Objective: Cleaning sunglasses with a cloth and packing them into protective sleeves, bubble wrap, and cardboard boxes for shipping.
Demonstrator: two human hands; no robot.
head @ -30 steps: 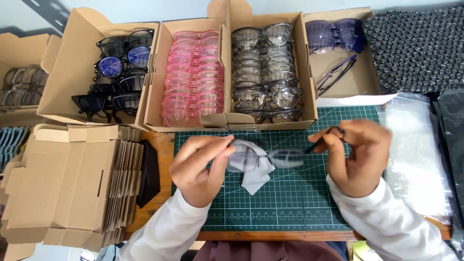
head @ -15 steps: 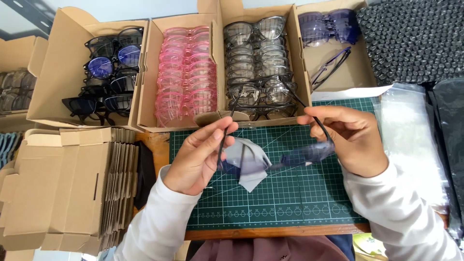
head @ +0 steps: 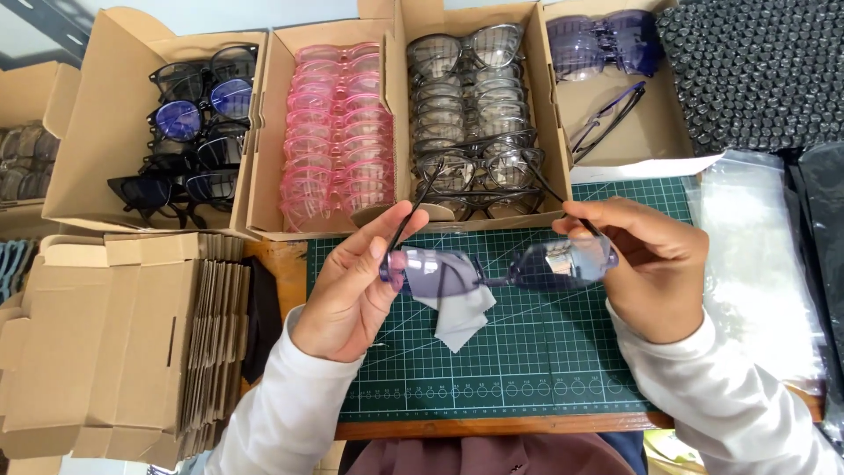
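Observation:
A pair of purple-tinted glasses (head: 497,268) with dark arms unfolded is held up over the green cutting mat (head: 545,361). My left hand (head: 352,286) grips its left lens end. My right hand (head: 655,264) grips the right end. A small grey cleaning cloth (head: 459,312) hangs under the left lens, touching my left fingers. The arms point away from me toward the boxes.
Open cardboard boxes line the back: dark glasses (head: 189,123), pink glasses (head: 338,132), clear grey glasses (head: 470,114), purple glasses (head: 607,44). A stack of flat cardboard boxes (head: 114,343) lies left. Clear plastic bags (head: 760,264) and black textured pouches (head: 760,70) are right.
The glasses have been lifted and turned so both lenses face me. Their arms have swung open. My hands have spread apart to the two ends of the frame.

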